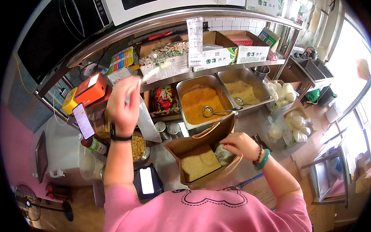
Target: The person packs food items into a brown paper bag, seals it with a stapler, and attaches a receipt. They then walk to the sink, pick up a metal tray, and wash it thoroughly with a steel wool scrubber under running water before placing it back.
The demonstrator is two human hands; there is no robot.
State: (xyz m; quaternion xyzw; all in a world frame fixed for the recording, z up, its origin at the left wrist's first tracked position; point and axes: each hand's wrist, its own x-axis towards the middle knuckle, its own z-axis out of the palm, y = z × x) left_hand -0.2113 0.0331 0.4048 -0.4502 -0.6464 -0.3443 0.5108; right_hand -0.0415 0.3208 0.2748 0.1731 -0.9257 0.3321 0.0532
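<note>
My left hand (123, 101) is raised over the left of the counter, its fingers closed on a thin pale strip (152, 74) that is blurred. My right hand (240, 145) reaches over the right side of an open brown paper bag (201, 135). Its curled fingers touch a pale bundle in clear plastic (224, 154) inside; whether they grip it cannot be told. Beside the bundle, a flat yellowish-brown box or packet (201, 163) fills most of the bag. The bag stands upright on the steel counter, with a twisted paper handle (233, 168) at its near side.
Behind the bag are steel pans of orange powder (197, 98) and tan powder (241, 91), each with a ladle. Two shakers (174, 130) and a pot of peanuts (138, 146) stand left. Plastic-wrapped round items (296, 121) sit right. A steel shelf rail (182, 21) crosses above.
</note>
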